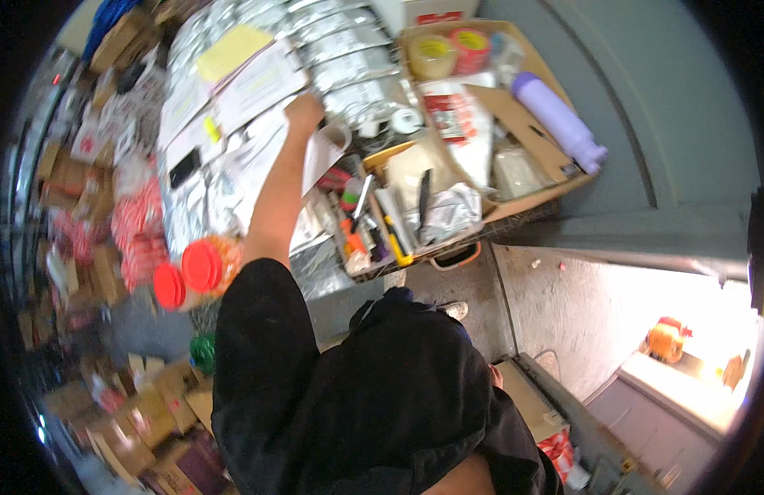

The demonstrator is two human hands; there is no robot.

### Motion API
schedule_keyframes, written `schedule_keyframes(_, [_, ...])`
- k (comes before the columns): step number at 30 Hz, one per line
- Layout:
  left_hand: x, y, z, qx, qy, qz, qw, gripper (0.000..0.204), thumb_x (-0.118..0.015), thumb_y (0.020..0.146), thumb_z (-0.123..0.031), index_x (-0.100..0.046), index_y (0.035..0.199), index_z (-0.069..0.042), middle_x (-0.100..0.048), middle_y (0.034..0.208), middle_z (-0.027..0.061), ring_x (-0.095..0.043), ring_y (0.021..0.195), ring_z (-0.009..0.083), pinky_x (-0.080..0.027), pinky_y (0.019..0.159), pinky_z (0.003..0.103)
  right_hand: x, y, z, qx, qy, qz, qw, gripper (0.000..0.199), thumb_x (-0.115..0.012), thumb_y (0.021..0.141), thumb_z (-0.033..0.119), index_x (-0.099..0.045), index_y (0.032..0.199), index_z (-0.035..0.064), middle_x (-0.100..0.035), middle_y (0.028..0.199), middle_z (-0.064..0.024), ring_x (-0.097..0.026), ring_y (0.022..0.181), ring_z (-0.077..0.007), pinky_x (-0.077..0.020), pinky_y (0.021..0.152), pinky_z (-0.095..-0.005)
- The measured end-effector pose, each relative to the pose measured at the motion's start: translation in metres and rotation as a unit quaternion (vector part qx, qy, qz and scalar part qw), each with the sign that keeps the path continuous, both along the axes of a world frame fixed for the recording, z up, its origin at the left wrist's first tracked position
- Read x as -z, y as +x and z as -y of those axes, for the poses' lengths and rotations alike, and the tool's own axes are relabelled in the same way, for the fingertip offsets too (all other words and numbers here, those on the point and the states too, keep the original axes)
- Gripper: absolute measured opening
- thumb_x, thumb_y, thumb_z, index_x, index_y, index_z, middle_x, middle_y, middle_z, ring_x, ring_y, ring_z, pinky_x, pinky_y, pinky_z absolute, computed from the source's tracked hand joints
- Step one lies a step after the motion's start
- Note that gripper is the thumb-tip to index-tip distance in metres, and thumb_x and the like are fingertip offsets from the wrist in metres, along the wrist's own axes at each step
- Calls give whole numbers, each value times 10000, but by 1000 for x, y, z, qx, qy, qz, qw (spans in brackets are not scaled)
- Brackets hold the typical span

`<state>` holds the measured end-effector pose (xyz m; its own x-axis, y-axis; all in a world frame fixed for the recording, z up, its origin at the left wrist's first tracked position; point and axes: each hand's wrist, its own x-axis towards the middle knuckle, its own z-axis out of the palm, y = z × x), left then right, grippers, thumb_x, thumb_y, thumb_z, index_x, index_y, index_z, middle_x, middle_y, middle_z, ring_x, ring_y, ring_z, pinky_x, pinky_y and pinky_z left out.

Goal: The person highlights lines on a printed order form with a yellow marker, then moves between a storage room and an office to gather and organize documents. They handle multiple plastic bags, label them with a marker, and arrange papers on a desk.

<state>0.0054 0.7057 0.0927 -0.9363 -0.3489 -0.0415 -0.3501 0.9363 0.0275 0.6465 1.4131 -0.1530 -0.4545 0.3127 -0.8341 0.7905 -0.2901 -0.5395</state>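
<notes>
My left hand [304, 113] reaches over the table, its fingers curled at the upper edge of a loose white sheet of paper [262, 153]. The sheet bends up beside my wrist, and the fingertips are hidden. Around it lie more printed papers [258, 87], a yellow sheet [233, 51], a yellow marker [211, 129] and a black phone [185, 167]. Just right of the hand stands a roll of tape [337, 136]. My right hand [497, 377] hangs low beside my dark clothing; only a sliver shows, its fingers hidden.
Silver packets [349, 54] cover the table's far part. An organizer box [415, 247] holds pens and a cutter. Behind it, a carton [555, 186] holds tape rolls and a purple bottle [559, 120]. Red-lidded jars [202, 266] stand at the near left. Cardboard boxes [122, 441] crowd the floor.
</notes>
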Motion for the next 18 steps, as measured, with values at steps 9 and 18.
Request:
schedule_keyframes(9, [34, -45, 127, 191, 140, -175, 956, 337, -643, 942, -347, -666, 1055, -29, -644, 926, 91, -562, 808, 195, -450, 679, 382, -67, 19, 27, 163, 53, 18, 985, 322, -677, 939, 307, -633, 1137, 57, -708, 916, -58, -657, 691, -179, -528, 598, -338])
schedule_keyframes(18, [-158, 199, -280, 409, 879, -173, 175, 311, -671, 837, -219, -557, 1093, -83, -501, 746, -61, -435, 698, 78, -348, 716, 264, 22, 91, -50, -44, 200, 117, 972, 427, -752, 837, 371, -729, 1039, -5, -738, 943, -133, -684, 861, -212, -544, 768, -371])
